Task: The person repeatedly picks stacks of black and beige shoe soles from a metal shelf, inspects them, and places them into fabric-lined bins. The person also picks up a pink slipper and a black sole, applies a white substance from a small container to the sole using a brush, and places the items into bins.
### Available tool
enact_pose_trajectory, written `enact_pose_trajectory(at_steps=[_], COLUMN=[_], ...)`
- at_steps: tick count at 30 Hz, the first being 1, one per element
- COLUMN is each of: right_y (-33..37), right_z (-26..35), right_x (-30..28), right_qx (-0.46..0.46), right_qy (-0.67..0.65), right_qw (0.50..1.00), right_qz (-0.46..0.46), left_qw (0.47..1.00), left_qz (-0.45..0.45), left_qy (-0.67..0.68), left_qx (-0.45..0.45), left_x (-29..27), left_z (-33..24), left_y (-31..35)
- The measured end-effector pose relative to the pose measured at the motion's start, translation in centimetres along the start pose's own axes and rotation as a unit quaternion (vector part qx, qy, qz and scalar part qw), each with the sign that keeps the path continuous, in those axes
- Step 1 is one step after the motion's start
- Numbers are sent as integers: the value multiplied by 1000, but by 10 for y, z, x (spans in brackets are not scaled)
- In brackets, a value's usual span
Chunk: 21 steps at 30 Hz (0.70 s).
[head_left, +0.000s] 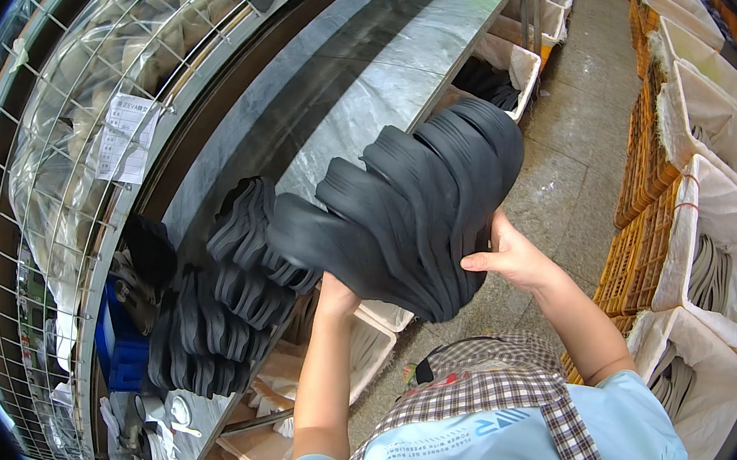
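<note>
The fanned stack of soles point(416, 208) is matte black, as are the sole piles point(224, 304) on the mottled grey bench point(379, 59); the apron point(505, 391) is brown-and-white plaid over a pale blue shirt point(626, 441), the bin liners point(730, 244) white

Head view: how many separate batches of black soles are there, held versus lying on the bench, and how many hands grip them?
Held stack of black soles, between left hand and right hand: 1
Piles of black soles on the metal bench: 3
Total batches: 4
Hands gripping: 2
</note>
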State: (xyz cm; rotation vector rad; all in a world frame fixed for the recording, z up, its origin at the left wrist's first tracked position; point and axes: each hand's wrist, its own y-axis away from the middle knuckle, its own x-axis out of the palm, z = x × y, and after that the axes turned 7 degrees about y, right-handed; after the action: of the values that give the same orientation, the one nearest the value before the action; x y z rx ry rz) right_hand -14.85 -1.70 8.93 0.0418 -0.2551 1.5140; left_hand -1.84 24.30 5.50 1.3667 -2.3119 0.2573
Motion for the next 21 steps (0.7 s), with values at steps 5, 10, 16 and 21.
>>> enact_pose_trajectory(at_steps=[5, 10, 16, 21], right_y=[2, 20, 25, 25], right_z=[-18, -27, -30, -38], right_x=[-17, -20, -28, -31], right_qx=[-152, 30, 36, 44], right_qy=[401, 147, 19, -89], right_qw=[904, 988, 999, 995], right_qz=[-4, 22, -16, -20], left_qw=[998, 992, 981, 974], left_qz=[-65, -82, -53, -38], left_qy=[1, 68, 135, 155], left_qx=[6, -62, -126, -158], left_x=[2, 2, -8, -13], left_z=[25, 42, 36, 33], left_y=[19, 62, 78, 86])
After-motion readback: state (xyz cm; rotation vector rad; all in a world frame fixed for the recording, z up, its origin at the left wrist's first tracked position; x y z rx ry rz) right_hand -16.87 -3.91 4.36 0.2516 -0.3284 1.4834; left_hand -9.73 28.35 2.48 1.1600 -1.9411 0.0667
